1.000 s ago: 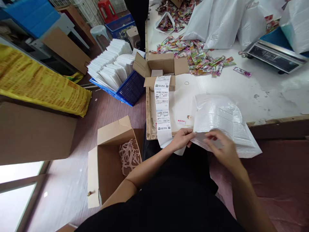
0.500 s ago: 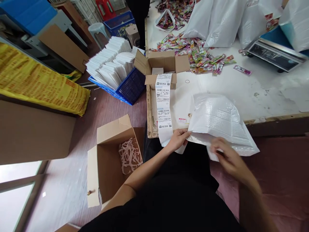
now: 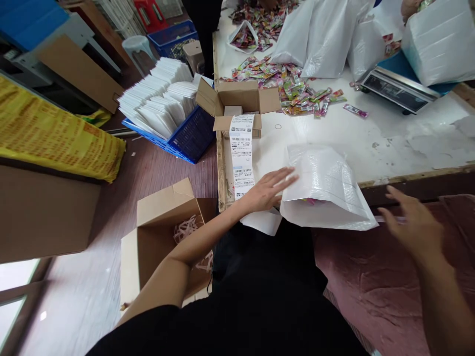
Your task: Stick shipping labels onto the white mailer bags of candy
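A white padded mailer (image 3: 319, 173) lies at the table's front edge, its mouth gaping toward me; a bit of pink shows inside. My left hand (image 3: 269, 190) is open, fingers stretched out, the tips at the mailer's left edge. Off the mailer's right corner, my right hand (image 3: 415, 225) is open with thumb and fingers apart. A thin pale strip shows by its thumb; whether it touches the hand I cannot tell. Left of the mailer, a band of printed labels (image 3: 243, 163) runs from a small carton (image 3: 237, 123) down over the table edge.
Small colourful packets (image 3: 304, 94) lie in a heap, with full white bags (image 3: 326, 39) behind. A scale (image 3: 399, 89) stands at right. On the left are a blue crate (image 3: 189, 138) of white envelopes and an open carton (image 3: 156, 252) holding pale strips. Another person's hand (image 3: 410, 10) shows top right.
My left hand has let go of the mailer's corner and opened flat. My right hand has moved right, off the mailer. The mailer's mouth now gapes wider. The view has shifted slightly.
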Demonstrator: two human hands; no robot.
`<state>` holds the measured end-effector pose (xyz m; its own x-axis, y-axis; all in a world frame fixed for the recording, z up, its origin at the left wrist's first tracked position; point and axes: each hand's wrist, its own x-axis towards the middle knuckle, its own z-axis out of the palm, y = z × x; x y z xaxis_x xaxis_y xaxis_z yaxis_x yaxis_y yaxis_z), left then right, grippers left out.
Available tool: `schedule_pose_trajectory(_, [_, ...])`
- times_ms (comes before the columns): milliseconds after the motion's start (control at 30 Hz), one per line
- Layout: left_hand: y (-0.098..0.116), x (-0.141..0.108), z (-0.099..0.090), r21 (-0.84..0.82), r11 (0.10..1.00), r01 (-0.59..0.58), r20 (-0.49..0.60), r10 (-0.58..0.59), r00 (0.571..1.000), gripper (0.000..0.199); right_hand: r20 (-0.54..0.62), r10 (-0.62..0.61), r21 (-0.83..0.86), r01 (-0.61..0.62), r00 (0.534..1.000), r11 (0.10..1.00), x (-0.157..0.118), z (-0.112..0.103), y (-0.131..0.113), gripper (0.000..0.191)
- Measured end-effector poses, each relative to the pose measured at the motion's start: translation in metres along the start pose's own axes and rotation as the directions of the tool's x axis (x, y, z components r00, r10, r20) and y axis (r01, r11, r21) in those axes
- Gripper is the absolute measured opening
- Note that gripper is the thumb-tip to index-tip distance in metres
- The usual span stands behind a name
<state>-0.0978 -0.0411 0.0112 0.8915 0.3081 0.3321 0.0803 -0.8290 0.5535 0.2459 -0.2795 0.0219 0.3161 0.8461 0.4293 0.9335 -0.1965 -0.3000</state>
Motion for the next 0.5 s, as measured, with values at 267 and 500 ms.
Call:
schedule_pose_trajectory(267, [-0.008, -0.002, 0.031, -0.325, 0.939, 0.112, -0.088, -0.148, 0.985, 0.034, 0.039, -0.027, 0.322, 0.013, 0.999, 0.947, -0.002, 0.052, -0.015, 0.027])
schedule_pose_trajectory(500, [-0.008, 0.017, 0.051, -0.479, 0.542, 0.691, 0.002, -0.786, 0.618, 0.056, 0.196, 0.547, 0.450, -0.571, 0.814, 0.687, -0.009, 0.089, -0.031, 0.044])
